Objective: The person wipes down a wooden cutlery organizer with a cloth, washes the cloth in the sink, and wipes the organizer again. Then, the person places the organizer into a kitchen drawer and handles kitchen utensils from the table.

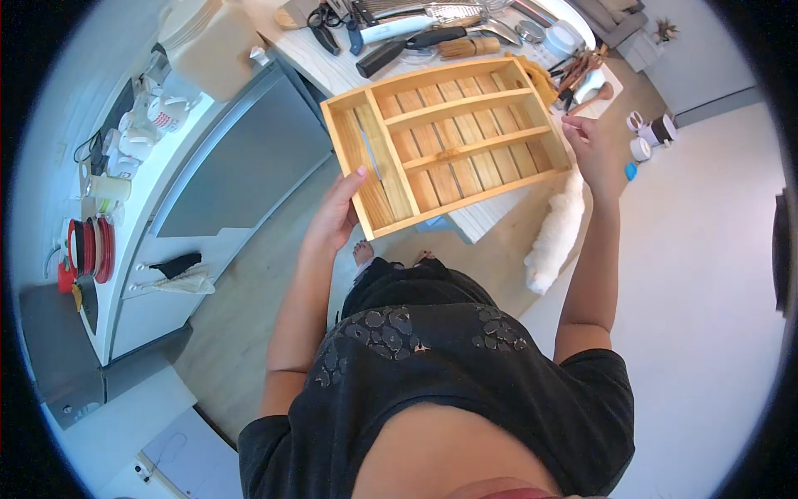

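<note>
A wooden cutlery tray with slatted base and several compartments is in front of me, its near edge overhanging the table. My left hand grips its left near corner, thumb over the rim. The compartments hold nothing. At the tray's right end is my right hand, raised, with thumb and fingers pinched together. Whatever is between those fingertips is too small to make out. Past the tray's far side lie a pastry brush, a black-handled utensil and scissors. Wooden spoons lie near my right fingers.
The white table carries many kitchen utensils along its far side. A white furry animal is on the floor at the right. To the left runs a counter with cups and red plates. White containers stand farther right.
</note>
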`<state>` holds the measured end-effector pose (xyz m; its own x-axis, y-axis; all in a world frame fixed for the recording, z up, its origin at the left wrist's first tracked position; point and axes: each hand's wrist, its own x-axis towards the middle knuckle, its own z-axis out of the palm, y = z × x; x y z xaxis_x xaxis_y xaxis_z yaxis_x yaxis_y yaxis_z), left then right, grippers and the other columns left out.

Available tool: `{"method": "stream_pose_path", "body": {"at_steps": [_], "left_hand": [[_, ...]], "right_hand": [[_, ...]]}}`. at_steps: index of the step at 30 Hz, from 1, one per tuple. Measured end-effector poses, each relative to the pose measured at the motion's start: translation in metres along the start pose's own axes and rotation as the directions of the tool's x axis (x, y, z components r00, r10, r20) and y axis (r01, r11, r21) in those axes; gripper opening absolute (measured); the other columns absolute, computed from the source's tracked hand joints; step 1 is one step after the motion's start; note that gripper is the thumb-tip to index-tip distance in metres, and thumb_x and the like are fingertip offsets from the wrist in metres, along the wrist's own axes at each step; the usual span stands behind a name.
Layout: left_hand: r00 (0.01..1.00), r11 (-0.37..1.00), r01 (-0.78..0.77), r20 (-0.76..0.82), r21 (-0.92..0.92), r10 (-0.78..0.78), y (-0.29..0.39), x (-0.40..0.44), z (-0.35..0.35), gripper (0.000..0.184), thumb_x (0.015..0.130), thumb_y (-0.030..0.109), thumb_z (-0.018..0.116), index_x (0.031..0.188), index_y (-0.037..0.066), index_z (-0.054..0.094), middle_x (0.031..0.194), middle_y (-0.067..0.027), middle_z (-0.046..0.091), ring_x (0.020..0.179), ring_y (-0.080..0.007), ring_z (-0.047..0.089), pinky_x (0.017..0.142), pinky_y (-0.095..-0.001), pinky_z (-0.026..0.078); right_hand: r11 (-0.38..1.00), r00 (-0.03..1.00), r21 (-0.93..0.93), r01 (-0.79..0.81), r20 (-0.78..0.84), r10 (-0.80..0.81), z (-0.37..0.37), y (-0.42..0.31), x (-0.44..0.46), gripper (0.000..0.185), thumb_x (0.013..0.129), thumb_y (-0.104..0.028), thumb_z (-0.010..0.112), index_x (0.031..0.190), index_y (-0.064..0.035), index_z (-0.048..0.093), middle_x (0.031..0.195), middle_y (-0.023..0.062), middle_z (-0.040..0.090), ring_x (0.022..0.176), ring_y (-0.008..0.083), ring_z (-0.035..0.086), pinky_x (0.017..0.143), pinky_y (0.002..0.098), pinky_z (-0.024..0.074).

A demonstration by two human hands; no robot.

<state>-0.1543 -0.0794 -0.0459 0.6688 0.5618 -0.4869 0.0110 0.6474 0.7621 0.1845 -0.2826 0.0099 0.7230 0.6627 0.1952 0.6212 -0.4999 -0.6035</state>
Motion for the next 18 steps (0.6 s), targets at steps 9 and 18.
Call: {"method": "stream_pose_path", "body": {"at_steps": [9, 18], "left_hand": [[0.995, 0.99, -0.099, 0.003, -0.097, 0.1, -0.007, 0.0, 0.002, 0.05, 0.081, 0.024, 0.06, 0.121, -0.001, 0.044, 0.111, -0.0124, 0.057, 0.101, -0.0215, 0.057, 0.088, -0.0358, 0.047], [0.991, 0.972, -0.136, -0.033, -0.193, 0.132, 0.024, -0.054, 0.027, 0.046, 0.081, 0.024, 0.057, 0.116, -0.003, 0.047, 0.105, -0.014, 0.058, 0.095, -0.0239, 0.059, 0.084, -0.0366, 0.048]], "right_hand": [[0.99, 0.988, -0.041, 0.136, -0.063, -0.139, -0.017, -0.019, -0.031, 0.026, 0.086, -0.028, 0.058, 0.102, -0.0076, 0.064, 0.102, 0.0109, 0.06, 0.097, 0.0241, 0.057, 0.083, 0.0334, 0.0446], [0.614, 0.656, -0.238, 0.753, 0.185, -0.732, -0.001, -0.106, -0.083, 0.043, 0.062, -0.046, 0.069, 0.087, -0.0116, 0.06, 0.084, 0.0035, 0.059, 0.081, 0.0204, 0.057, 0.072, 0.0329, 0.0438]]}}
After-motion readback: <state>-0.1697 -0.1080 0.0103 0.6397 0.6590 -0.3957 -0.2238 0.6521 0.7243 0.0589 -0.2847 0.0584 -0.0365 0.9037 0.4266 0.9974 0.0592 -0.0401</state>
